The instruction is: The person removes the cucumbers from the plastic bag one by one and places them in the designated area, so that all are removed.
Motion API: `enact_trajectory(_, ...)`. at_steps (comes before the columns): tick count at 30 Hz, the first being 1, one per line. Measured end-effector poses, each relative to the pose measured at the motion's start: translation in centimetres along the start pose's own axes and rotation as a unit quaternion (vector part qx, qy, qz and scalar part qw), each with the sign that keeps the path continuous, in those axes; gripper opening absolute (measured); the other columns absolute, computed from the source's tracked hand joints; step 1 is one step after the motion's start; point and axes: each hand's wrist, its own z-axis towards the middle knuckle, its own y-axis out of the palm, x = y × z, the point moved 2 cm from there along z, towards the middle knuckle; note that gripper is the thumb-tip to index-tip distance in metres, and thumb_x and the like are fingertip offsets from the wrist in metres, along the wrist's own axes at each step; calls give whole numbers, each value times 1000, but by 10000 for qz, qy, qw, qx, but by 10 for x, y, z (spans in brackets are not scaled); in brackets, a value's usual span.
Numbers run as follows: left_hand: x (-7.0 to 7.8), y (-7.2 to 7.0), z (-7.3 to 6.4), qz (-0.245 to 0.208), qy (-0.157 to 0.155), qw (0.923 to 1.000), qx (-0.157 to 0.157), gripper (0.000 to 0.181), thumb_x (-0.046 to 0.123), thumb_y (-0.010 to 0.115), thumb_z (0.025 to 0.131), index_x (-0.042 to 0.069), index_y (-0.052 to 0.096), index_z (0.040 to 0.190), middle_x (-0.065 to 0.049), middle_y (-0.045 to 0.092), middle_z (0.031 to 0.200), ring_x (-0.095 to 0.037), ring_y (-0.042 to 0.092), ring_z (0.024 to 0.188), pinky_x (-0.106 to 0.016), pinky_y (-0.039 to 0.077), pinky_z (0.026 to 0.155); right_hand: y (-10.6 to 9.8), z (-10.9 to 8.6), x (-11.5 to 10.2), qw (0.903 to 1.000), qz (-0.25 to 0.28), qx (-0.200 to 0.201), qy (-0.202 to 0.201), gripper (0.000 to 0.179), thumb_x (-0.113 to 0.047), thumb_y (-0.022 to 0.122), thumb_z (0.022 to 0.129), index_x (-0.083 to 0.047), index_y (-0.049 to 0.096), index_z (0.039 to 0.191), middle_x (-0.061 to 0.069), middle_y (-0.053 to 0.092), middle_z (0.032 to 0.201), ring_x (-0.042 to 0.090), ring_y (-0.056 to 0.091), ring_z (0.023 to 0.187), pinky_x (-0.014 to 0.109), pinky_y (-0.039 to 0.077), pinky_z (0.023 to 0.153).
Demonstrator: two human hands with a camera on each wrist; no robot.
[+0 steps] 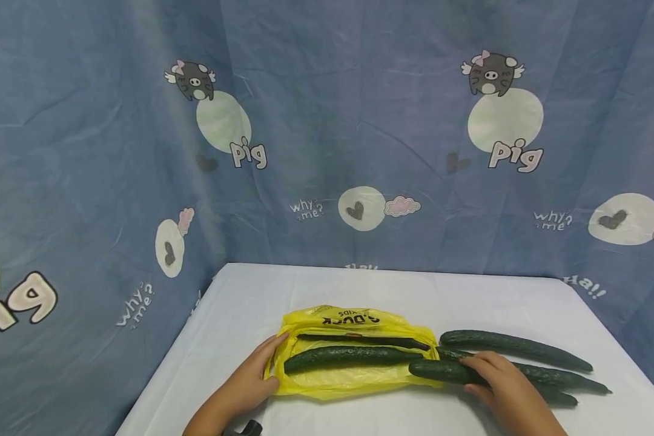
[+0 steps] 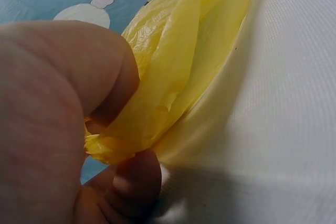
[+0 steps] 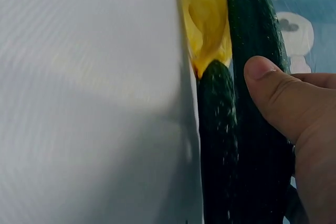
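A yellow plastic bag [image 1: 327, 387] with black lettering lies spread on the table, its mouth gaping. Inside it rests a dark green cucumber [image 1: 354, 357], with another long dark shape [image 1: 370, 341], apparently a cucumber, partly covered behind it. My left hand [image 1: 247, 378] pinches the bag's left end between thumb and fingers; the gathered plastic [image 2: 152, 103] shows in the left wrist view. At the bag's right end, my right hand [image 1: 504, 384] grips a cucumber [image 1: 441, 370] from above, its tip over the bag's edge. In the right wrist view, a second cucumber [image 3: 216, 140] lies alongside the held one.
Another cucumber [image 1: 515, 348] lies farther back at the right, and more cucumber length [image 1: 567, 380] shows beyond my right hand. A white cloth covers the table [image 1: 316, 284]. Blue printed curtain [image 1: 327, 121] hangs behind and at the left.
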Motion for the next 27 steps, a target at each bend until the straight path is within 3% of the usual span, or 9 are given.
enact_trajectory(4,0,0,0,-49,33,10000,-40,96,3,61,77,33,35,164,-5,30,171,-38,23,159,-70,24,122,0,-3,4,10000,-56,48,-19,52,-24,95,70,-21,77,119,-13,66,111,12,67,97,33,59,81)
enact_trajectory(15,-1,0,0,-103,78,9998,-150,95,2,61,78,33,35,164,-5,28,172,-39,22,159,-70,23,122,1,-7,11,9980,53,-435,461,48,-23,93,72,-20,77,117,-10,66,110,16,67,100,39,59,86)
enact_trajectory(27,1,1,0,-19,-16,9999,-115,95,2,61,77,34,37,163,-3,31,171,-37,24,159,-68,25,122,3,-13,21,9974,151,-440,552,48,-23,93,73,-16,77,118,-2,69,111,28,65,106,53,55,91)
